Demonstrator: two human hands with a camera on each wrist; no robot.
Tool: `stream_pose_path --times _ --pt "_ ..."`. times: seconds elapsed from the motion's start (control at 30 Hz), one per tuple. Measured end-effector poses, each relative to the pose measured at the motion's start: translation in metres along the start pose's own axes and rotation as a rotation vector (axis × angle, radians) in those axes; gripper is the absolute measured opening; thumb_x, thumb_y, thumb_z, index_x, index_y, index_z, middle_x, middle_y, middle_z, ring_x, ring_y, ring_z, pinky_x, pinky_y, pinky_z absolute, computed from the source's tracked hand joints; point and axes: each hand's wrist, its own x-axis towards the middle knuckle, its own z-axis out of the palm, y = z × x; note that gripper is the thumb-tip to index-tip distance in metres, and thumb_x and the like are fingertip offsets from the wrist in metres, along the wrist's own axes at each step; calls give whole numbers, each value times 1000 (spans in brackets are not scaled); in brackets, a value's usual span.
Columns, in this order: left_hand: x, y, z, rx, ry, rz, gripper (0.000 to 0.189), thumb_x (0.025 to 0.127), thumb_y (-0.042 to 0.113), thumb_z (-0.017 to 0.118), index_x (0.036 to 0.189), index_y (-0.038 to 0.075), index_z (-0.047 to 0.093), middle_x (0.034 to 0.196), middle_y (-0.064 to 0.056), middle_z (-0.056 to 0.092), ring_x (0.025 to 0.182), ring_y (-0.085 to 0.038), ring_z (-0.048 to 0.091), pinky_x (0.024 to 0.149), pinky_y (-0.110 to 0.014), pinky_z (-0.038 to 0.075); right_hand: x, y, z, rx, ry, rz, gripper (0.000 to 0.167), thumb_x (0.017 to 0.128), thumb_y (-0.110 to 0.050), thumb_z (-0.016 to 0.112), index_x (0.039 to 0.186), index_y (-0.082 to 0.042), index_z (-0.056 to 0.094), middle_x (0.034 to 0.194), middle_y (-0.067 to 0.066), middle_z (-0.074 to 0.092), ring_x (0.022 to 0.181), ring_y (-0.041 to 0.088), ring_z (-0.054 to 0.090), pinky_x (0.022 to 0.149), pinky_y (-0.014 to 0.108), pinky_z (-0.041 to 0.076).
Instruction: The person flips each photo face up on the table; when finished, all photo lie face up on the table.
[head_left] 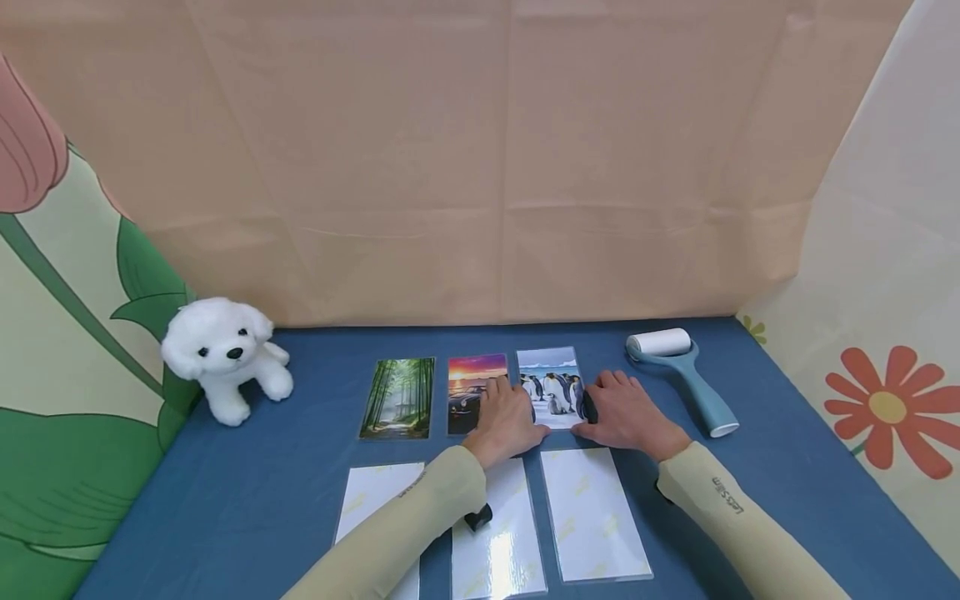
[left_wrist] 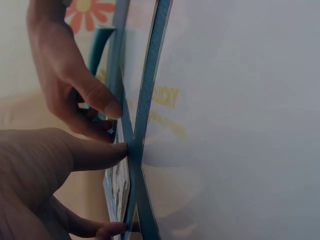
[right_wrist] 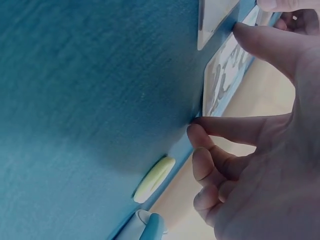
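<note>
A laminated penguin photo (head_left: 553, 367) lies flat on the blue cloth between both hands. At its lower left, my left hand (head_left: 501, 417) rests its fingers over the edge, partly covering the sunset photo (head_left: 480, 373) beside it. The left thumb (left_wrist: 100, 152) reaches out straight by the photo's near edge. My right hand (head_left: 628, 415) is at the penguin photo's lower right corner, thumb (right_wrist: 267, 45) at the near edge. Its index finger (right_wrist: 235, 127) extends to the cloth beside the right edge, and the other fingers curl loosely.
Left of the sunset photo lies a forest photo (head_left: 397, 400). Nearer are three white-faced cards, including the right one (head_left: 596, 521); my left forearm overlaps the others. A blue-handled lint roller (head_left: 705, 400) lies right, a white plush dog (head_left: 225, 350) left. A pale green oval thing (right_wrist: 154, 180) shows in the right wrist view.
</note>
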Motion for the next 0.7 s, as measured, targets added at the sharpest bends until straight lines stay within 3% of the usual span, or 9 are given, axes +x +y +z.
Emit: stream_pose_path --times 0.23,0.47,0.7 --pt "0 -1 -2 32 -12 18 64 83 48 82 111 -7 66 108 -15 50 103 -29 40 86 -39 41 2 -2 0 -21 -25 4 64 82 -49 79 119 3 69 108 17 60 94 31 50 84 47 46" --pt "-3 -4 -3 5 -29 15 65 85 47 80 119 -6 65 118 -18 52 107 -29 42 92 -40 46 1 -4 0 -24 -12 -1 62 82 -48 80 117 3 70 108 18 61 94 32 51 84 48 46" --pt "-11 -13 -12 -25 6 69 63 94 46 70 131 -4 60 126 -20 53 109 -31 45 95 -46 44 -5 -8 -2 -6 66 -5 61 86 -45 77 122 3 68 114 19 61 99 34 53 87 50 47"
